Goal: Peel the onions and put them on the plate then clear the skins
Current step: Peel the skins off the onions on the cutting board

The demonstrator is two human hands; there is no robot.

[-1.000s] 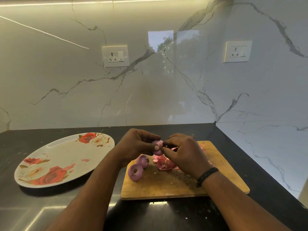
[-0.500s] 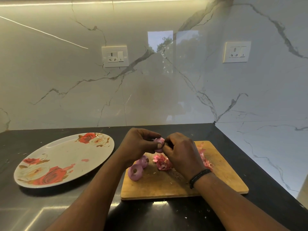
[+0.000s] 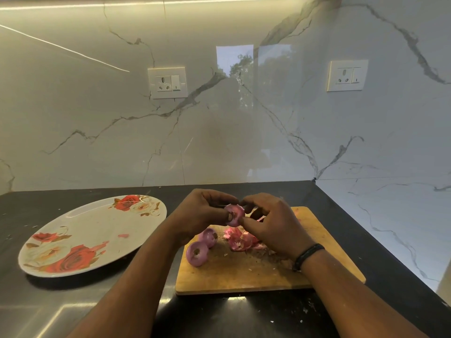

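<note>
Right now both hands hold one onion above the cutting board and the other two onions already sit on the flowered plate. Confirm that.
Not quite. The head view shows both hands, left hand and right hand, holding one onion above the cutting board, but the other two onions lie on the board, not on the flowered plate.

skins (image 3: pixel 240 241) partly behind right hand (image 3: pixel 275 228)

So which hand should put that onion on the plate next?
Probably the left hand: it grips the onion, and the plate lies on its side. The right hand is still picking skin.
</note>
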